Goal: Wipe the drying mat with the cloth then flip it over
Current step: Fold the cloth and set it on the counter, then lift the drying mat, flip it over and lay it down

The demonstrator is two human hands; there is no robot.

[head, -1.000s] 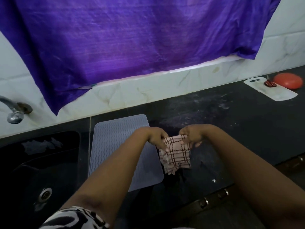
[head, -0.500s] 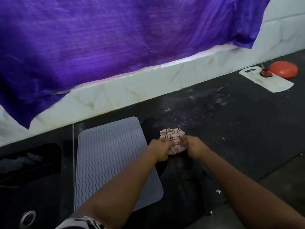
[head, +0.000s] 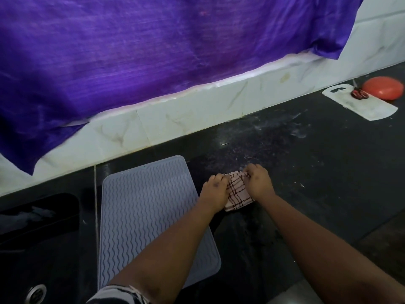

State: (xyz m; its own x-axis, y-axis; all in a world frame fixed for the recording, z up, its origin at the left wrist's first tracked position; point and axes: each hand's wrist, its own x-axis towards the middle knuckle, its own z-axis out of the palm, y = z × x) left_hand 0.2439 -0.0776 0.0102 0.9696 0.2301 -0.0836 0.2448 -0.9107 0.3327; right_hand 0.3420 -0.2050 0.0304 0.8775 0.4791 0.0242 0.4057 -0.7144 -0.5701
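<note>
black counter: mat, cloth, cutting board, perhaps scissors.

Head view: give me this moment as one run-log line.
left hand grips cloth | right hand grips cloth | cloth beside drying mat, on counter | wiping not begun

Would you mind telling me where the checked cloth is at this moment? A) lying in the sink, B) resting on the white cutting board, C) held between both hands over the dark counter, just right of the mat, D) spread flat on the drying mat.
C: the left hand and right hand both grip the checked cloth beside the drying mat, over the counter.
</note>
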